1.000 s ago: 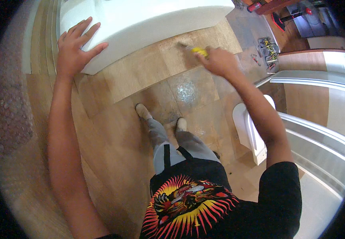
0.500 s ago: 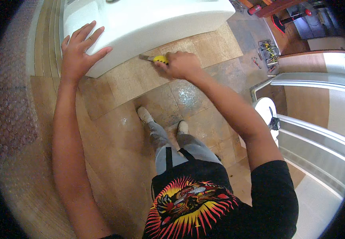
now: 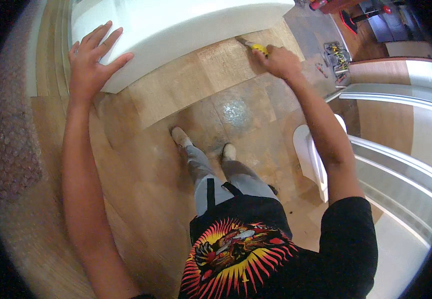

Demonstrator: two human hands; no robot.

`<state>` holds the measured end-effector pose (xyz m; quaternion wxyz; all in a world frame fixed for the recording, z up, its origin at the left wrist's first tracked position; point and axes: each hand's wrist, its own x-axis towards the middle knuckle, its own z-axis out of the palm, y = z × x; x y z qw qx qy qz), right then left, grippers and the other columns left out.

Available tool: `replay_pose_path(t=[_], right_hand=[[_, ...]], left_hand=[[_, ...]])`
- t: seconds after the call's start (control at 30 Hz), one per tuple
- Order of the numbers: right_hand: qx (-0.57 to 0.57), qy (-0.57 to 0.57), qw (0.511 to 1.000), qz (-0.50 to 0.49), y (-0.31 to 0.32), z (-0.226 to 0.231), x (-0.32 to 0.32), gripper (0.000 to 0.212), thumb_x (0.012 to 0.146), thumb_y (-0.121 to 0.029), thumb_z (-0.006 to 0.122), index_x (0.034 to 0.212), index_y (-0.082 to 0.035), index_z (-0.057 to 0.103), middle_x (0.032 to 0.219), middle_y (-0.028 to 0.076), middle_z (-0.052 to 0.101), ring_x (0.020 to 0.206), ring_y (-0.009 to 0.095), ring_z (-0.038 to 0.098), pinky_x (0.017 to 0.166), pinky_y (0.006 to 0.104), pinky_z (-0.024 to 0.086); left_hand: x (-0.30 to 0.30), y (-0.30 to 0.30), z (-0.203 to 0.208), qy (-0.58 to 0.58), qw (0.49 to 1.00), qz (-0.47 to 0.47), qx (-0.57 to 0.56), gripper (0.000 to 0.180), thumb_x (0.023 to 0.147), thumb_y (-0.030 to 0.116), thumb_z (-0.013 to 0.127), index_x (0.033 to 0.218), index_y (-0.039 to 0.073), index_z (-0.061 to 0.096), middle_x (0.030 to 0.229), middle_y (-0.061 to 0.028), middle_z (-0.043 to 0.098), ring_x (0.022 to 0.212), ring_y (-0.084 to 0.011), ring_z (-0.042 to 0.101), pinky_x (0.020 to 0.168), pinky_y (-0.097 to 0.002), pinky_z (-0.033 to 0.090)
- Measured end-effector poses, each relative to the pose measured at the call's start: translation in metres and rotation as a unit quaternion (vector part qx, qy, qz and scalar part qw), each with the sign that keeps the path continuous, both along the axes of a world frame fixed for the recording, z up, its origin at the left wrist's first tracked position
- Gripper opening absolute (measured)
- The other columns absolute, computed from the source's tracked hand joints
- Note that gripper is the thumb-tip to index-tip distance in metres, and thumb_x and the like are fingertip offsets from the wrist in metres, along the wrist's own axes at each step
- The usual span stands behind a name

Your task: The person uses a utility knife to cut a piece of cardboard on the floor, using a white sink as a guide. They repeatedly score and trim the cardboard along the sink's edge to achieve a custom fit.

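A long white washbasin (image 3: 176, 42) runs across the top of the view. My left hand (image 3: 90, 65) rests on its left end with the fingers spread. My right hand (image 3: 282, 62) grips a yellow-handled scraper (image 3: 259, 48), its fingers wrapped round the handle. The thin grey blade points up and left, close to the basin's lower edge, over a pale wood-look surface (image 3: 191, 79). Whether the blade touches that surface I cannot tell.
Brown tiles (image 3: 241, 112) lie around my shoes. A tool tray (image 3: 336, 60) with several tools sits at the upper right. Below it stand a white rounded fixture (image 3: 305, 154) and white-framed glass panels (image 3: 395, 162). Bubble wrap (image 3: 11, 144) covers the left side.
My right hand has moved right and slightly up with the scraper, along the basin's lower edge. The left hand stays spread on the basin while the view has shifted a little.
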<state>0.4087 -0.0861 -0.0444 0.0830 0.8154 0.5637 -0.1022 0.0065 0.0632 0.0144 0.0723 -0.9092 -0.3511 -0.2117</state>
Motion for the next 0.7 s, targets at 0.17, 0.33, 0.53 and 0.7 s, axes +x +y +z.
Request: replay_pose_path(t=[0.17, 0.33, 0.53, 0.7], right_hand=[[-0.001, -0.017, 1.000, 0.008, -0.005, 0.013, -0.002, 0.060, 0.089, -0.060, 0.044, 0.095, -0.005, 0.069, 0.088, 0.019, 0.069, 0.084, 0.035, 0.067, 0.072, 0.0477, 0.053], [-0.032, 0.068, 0.996, 0.049, -0.018, 0.031, -0.062, 0.061, 0.089, -0.059, 0.043, 0.094, -0.004, 0.069, 0.087, 0.019, 0.069, 0.083, 0.035, 0.067, 0.071, 0.0482, 0.053], [-0.003, 0.130, 0.985, 0.114, 0.013, 0.009, -0.130, 0.062, 0.088, -0.061, 0.043, 0.095, -0.005, 0.069, 0.089, 0.019, 0.069, 0.085, 0.035, 0.067, 0.073, 0.0482, 0.053], [-0.020, 0.087, 0.994, 0.062, 0.009, 0.005, -0.074, 0.063, 0.089, -0.060, 0.042, 0.097, -0.004, 0.068, 0.093, 0.019, 0.068, 0.087, 0.035, 0.067, 0.076, 0.0473, 0.053]], left_hand=[[-0.006, 0.000, -0.003, 0.019, 1.000, 0.001, 0.000, 0.055, 0.071, 0.047, 0.076, 0.120, 0.027, 0.065, 0.136, -0.0008, 0.054, 0.124, -0.0200, 0.050, 0.105, -0.0503, 0.030], [-0.002, 0.005, 0.001, 0.003, 1.000, -0.010, 0.006, 0.054, 0.070, 0.045, 0.077, 0.119, 0.026, 0.066, 0.133, -0.0009, 0.056, 0.122, -0.0209, 0.052, 0.104, -0.0492, 0.032], [-0.002, 0.004, -0.001, -0.006, 1.000, -0.018, 0.001, 0.055, 0.071, 0.046, 0.077, 0.120, 0.026, 0.065, 0.134, -0.0014, 0.055, 0.122, -0.0214, 0.051, 0.104, -0.0493, 0.031], [-0.004, 0.003, 0.000, 0.010, 1.000, -0.004, 0.012, 0.056, 0.071, 0.047, 0.076, 0.121, 0.026, 0.065, 0.134, -0.0011, 0.055, 0.123, -0.0217, 0.050, 0.105, -0.0502, 0.030]])
